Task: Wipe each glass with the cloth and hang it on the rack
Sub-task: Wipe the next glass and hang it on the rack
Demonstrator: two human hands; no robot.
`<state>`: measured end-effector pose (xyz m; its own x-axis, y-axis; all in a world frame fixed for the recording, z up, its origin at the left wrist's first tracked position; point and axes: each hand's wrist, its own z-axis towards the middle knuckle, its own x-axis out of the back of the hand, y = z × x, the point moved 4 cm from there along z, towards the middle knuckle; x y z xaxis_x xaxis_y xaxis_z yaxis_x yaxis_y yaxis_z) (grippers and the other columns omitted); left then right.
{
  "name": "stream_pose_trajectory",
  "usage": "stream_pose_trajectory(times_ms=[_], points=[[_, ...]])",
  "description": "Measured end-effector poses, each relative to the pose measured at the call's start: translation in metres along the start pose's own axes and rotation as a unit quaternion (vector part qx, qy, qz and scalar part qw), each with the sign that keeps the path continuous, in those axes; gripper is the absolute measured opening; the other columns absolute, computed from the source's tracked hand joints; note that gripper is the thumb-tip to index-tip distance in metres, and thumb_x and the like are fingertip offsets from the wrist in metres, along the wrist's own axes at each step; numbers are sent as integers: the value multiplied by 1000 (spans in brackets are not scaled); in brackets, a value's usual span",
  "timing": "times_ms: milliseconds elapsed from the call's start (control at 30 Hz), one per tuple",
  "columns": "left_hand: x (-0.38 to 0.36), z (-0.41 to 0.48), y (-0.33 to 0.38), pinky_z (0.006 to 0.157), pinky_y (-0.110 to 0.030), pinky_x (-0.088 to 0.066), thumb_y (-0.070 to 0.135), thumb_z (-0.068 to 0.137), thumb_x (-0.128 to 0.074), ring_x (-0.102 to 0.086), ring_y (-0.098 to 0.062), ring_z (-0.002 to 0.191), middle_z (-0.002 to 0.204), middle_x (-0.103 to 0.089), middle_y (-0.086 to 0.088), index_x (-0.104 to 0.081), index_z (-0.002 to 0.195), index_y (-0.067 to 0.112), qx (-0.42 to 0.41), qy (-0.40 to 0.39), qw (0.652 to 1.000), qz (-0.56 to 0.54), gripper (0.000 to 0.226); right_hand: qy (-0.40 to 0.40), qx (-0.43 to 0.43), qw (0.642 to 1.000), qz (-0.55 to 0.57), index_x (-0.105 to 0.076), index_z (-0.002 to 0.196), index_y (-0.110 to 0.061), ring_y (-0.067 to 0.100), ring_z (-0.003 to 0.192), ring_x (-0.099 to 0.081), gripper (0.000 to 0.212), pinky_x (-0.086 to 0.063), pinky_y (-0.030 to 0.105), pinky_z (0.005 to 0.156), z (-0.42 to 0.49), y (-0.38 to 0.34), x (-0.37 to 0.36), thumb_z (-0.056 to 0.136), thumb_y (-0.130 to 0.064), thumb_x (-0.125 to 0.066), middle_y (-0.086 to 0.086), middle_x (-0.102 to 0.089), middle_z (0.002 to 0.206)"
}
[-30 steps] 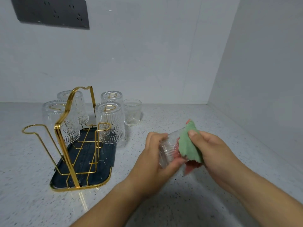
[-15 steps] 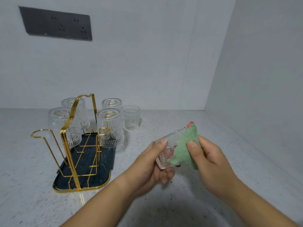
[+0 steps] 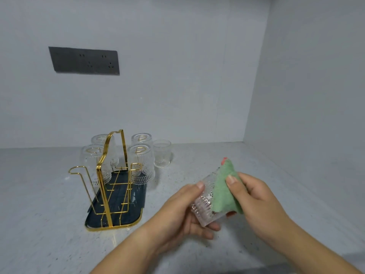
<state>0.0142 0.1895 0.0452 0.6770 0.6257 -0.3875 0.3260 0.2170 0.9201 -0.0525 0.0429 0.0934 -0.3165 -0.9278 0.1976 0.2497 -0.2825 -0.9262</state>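
From the head camera, the left hand [image 3: 180, 211] cradles a ribbed clear glass [image 3: 205, 202] tilted on its side above the speckled countertop [image 3: 197, 155]; the thumb lies along the glass's upper side and the curled fingers close under its base, so the palm side is hidden. The right hand [image 3: 254, 196] pinches a green cloth [image 3: 225, 191] against the glass, thumb on top and the other fingers tucked out of sight behind the fabric. The cloth covers the glass's right half, and its mouth cannot be made out. A reddish patch shows at the cloth's top tip and again below its lower edge; whether it is a second layer or a reverse side cannot be told.

To the left stands the gold wire rack [image 3: 110, 180] on a dark tray [image 3: 116, 212]. Four glasses hang upside down on its far prongs; the near left prong is bare. The rack's handle crosses in front of the two left glasses. A fifth glass [image 3: 162, 153] stands upright on the counter just beside the rack's right rear corner. A dark socket panel [image 3: 84, 60] sits on the back wall. Both forearms are cut off by the bottom edge.
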Motion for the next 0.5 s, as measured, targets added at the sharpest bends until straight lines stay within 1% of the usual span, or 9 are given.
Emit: stream_pose_trajectory(times_ms=[100, 200, 267, 300, 333, 367, 400, 467, 500], points=[[-2, -12, 5, 58, -32, -61, 52, 75, -85, -73, -29, 74, 101, -72, -20, -67, 123, 6, 7, -30, 1000, -1, 69, -26, 28, 999, 18, -69, 83, -9, 22, 66, -62, 38, -52, 47, 64, -10, -9, -4, 94, -43, -53, 15, -68, 73], [4, -22, 15, 81, -25, -58, 30, 82, -88, -72, -13, 99, 115, -72, -6, -63, 126, 14, -182, 14, 967, 176, 53, -33, 34, 999, -25, -70, 84, -9, 26, 69, -65, 40, -54, 54, 72, -12, -18, -9, 102, -41, -53, 17, -69, 77], [7, -28, 21, 103, -15, -44, 24, 85, -85, -60, -2, 122, 132, -62, 5, -56, 138, 21, -336, 99, 831, 432, 60, -17, 5, 1000, -22, -72, 88, -7, 28, 71, -68, 37, -56, 57, 74, -9, -18, -12, 106, -31, -50, 19, -72, 80], [7, -32, 22, 108, -13, -38, 30, 85, -84, -54, -3, 129, 137, -56, 8, -53, 142, 26, -398, 125, 740, 527, 65, -12, -15, 1000, -13, -73, 90, -6, 30, 70, -68, 37, -57, 59, 71, -7, -17, -14, 106, -30, -49, 23, -72, 82], [7, -34, 23, 111, -13, -35, 35, 84, -83, -50, -4, 131, 139, -52, 10, -51, 144, 31, -427, 139, 685, 573, 68, -9, -31, 999, -3, -73, 91, -5, 33, 68, -67, 38, -57, 61, 68, -5, -17, -16, 106, -30, -48, 28, -71, 83], [4, -37, 25, 110, -11, -34, 36, 82, -84, -50, -3, 131, 138, -52, 12, -50, 143, 35, -426, 145, 685, 573, 70, -3, -38, 999, 4, -73, 91, -5, 36, 67, -65, 39, -56, 63, 65, -4, -18, -17, 105, -30, -48, 31, -70, 84], [3, -39, 28, 107, -11, -37, 33, 82, -87, -53, -1, 128, 134, -54, 16, -50, 141, 36, -396, 150, 732, 534, 70, 0, -39, 999, 5, -73, 90, -5, 37, 66, -65, 39, -56, 63, 63, -3, -18, -18, 105, -30, -48, 33, -69, 83], [2, -38, 26, 94, -19, -54, 21, 82, -89, -68, -4, 113, 124, -66, 13, -50, 137, 31, -236, 104, 912, 319, 68, 1, -29, 1000, 0, -73, 88, -7, 34, 66, -65, 38, -56, 60, 63, -5, -17, -20, 105, -31, -49, 30, -69, 82], [2, -36, 21, 85, -27, -61, 20, 83, -89, -74, -11, 102, 122, -71, 3, -53, 135, 24, -149, 63, 969, 188, 64, -3, -20, 1000, -2, -72, 87, -8, 31, 66, -66, 38, -55, 58, 64, -7, -17, -20, 105, -33, -49, 27, -70, 81]])
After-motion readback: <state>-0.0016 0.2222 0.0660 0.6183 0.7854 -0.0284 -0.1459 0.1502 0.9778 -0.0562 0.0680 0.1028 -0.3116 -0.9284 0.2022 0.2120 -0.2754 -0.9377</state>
